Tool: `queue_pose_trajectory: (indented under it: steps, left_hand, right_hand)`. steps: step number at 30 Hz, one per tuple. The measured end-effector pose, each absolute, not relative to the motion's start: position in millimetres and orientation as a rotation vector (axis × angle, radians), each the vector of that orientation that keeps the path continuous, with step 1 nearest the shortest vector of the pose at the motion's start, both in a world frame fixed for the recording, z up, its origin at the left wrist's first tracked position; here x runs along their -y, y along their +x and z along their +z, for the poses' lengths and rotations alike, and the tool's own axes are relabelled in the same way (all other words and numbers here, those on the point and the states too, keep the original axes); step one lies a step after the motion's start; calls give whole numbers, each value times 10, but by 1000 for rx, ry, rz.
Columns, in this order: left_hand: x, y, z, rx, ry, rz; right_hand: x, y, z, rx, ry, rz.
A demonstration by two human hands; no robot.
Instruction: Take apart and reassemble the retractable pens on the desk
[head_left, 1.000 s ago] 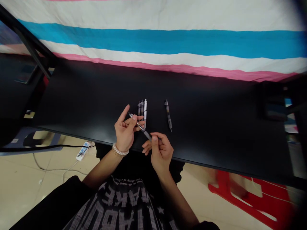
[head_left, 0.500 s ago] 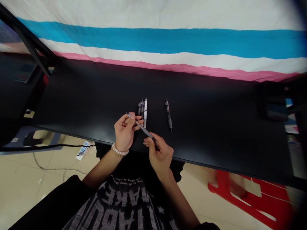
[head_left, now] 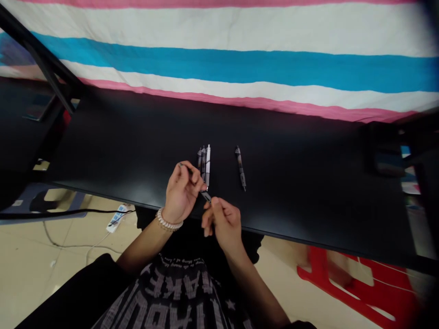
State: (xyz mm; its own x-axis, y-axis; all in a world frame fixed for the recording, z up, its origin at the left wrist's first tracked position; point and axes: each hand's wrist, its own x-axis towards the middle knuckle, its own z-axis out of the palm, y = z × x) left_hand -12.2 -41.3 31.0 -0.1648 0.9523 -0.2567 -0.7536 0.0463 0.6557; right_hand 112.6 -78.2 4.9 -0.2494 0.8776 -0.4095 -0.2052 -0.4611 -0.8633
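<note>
Between my two hands, over the near edge of the black table, is a pen with a grey grip, mostly covered by fingers. My left hand, a white coil band at its wrist, is closed around the pen's upper part. With thumb and fingers my right hand pinches the lower end. Just beyond the left hand lie several pens side by side, the rightmost a white pen and the others dark. Apart from them, to the right, a dark clear-barrelled pen lies on the table.
The black table runs left to right, with a striped cloth along its far side. A red plastic stool stands below right. On the floor at left are a power strip and cables. A black metal frame rises at left.
My left hand has turned and closed further over the pen, hiding its upper part. My right hand has shifted slightly left and down, near the pen's tip end. The view has tilted slightly upward.
</note>
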Motion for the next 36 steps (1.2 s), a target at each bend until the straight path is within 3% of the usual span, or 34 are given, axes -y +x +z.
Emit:
queue_pose_trajectory:
  steps: [12,16,22,25,28,33,36]
  left_hand:
    - [376,-270,481,-742,175,1350]
    - [287,-215,362,-807,497,1358]
    - [276,-330,92,-1345,1197,1391]
    - [317,-399,-13,-1518,1567,1263]
    - [343,-413,-99,-1530,1802,1168]
    - [327,-394,-177,-1497,1917,1119]
    - [316,-387,-183,-1530,1899,1131]
  right_hand:
    - [964,1109,-40,1548,-1219,1251]
    - [847,1227,-29,1438,-1361,1144]
    - [478,1490,-173,1662,-1689,300]
    - [384,1538,-231,1696,-1763,116]
    - [389,1445,-212,1697,-1685,153]
    - [363,1120,-124,1872,-1418,603]
    - [280,1041,-111,1965,-1417,695]
